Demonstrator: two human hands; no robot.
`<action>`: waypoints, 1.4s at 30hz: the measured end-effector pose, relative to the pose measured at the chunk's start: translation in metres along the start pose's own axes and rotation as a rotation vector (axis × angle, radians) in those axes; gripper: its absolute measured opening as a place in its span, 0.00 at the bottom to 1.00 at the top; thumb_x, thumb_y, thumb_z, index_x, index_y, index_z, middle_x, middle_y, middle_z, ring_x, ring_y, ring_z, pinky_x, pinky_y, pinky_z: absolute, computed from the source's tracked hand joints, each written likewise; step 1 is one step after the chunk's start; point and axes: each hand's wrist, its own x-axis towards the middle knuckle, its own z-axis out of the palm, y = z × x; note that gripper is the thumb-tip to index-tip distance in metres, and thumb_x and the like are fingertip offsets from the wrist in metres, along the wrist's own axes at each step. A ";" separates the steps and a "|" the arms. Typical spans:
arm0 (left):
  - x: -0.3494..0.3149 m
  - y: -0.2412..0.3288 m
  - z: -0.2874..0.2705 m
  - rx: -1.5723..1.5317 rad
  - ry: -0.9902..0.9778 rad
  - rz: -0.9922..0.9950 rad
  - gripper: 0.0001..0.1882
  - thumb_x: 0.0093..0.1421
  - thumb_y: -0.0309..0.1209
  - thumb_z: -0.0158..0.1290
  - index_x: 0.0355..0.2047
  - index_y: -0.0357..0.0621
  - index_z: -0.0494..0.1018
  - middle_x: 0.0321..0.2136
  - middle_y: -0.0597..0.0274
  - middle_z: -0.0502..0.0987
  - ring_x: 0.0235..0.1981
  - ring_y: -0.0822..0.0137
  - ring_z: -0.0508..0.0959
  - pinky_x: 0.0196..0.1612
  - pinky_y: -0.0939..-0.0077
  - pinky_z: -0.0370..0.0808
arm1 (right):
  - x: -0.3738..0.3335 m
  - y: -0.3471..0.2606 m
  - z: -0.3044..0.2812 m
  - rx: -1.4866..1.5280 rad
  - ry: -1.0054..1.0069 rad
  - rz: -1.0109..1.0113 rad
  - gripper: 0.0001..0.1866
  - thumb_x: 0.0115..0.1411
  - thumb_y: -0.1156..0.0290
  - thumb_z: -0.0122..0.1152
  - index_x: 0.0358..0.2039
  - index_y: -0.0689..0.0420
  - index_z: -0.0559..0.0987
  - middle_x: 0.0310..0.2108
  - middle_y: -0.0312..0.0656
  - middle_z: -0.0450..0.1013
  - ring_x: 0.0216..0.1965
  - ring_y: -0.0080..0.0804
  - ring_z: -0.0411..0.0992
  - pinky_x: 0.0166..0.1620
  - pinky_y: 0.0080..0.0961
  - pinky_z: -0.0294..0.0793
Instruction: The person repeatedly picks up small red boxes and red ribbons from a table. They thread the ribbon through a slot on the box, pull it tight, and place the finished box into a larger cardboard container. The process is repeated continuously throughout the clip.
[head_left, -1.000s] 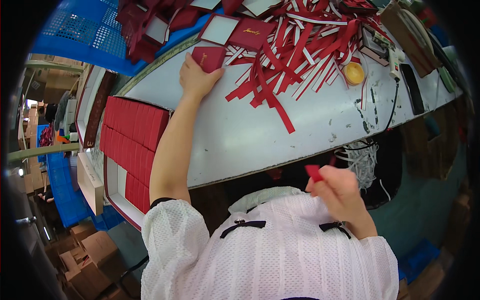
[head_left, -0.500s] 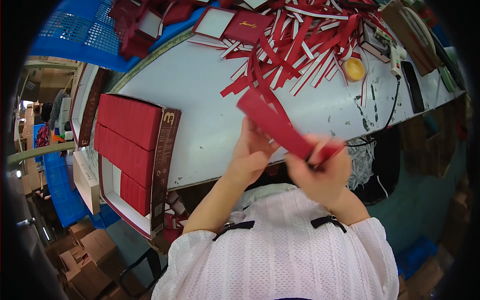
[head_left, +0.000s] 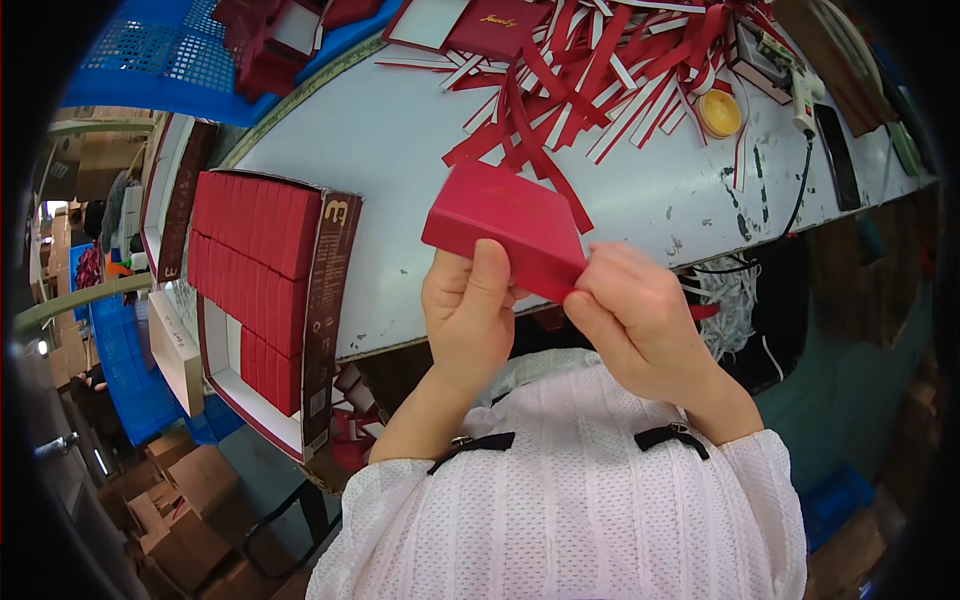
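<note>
**A:** Fingers of the left hand (head_left: 470, 318) are wrapped around the near edge of a red box (head_left: 510, 225), thumb pressed up its near side, so they're spread only as wide as the box needs. The other fingertips are hidden underneath.

**B:** ok and the right hand (head_left: 642, 322)?

**A:** Thumb and index finger pinched tight at the box's right corner, rest curled in. A bit of red strip (head_left: 704, 311) pokes out past that hand, can't tell if it's gripped or just hanging there.

**B:** why hold it up like that tho?

**A:** My guess, left does the supporting and right steadies the corner. Box is off the desk (head_left: 395, 255), tilted above its near edge, which probably keeps it clear of the clutter and easy to see.

**B:** What's around it?

**A:** Off to the left, a brown-sided carton (head_left: 327, 310) with packed red boxes (head_left: 250, 235) in tight rows, likely so they don't slide around. Past the held box there's a messy ribbon heap (head_left: 585, 100), within arm's reach, with a round yellow thing (head_left: 719, 114) at its right. Farther back on the left, a blue crate (head_left: 140, 75) with maroon boxes (head_left: 270, 55) jumbled in it.
</note>
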 end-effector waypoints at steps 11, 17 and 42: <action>-0.006 0.003 0.010 -0.083 0.061 -0.012 0.18 0.61 0.37 0.28 0.40 0.38 0.62 0.34 0.53 0.71 0.34 0.65 0.74 0.35 0.72 0.75 | 0.003 -0.002 -0.001 -0.106 0.078 -0.087 0.11 0.47 0.76 0.52 0.12 0.60 0.63 0.12 0.43 0.59 0.15 0.39 0.59 0.22 0.31 0.57; -0.009 0.000 0.006 0.130 -0.038 0.065 0.10 0.57 0.24 0.39 0.39 0.35 0.62 0.35 0.58 0.70 0.36 0.71 0.71 0.38 0.77 0.70 | 0.001 -0.005 -0.005 -0.096 0.001 0.019 0.09 0.48 0.78 0.50 0.14 0.63 0.64 0.13 0.43 0.59 0.17 0.41 0.60 0.33 0.32 0.65; 0.001 0.003 -0.013 -0.833 0.152 -0.275 0.11 0.58 0.30 0.40 0.39 0.38 0.64 0.39 0.55 0.69 0.43 0.63 0.70 0.46 0.68 0.68 | -0.002 0.017 -0.032 0.128 0.195 0.228 0.09 0.46 0.82 0.54 0.31 0.63 0.74 0.19 0.38 0.70 0.20 0.20 0.67 0.24 0.13 0.65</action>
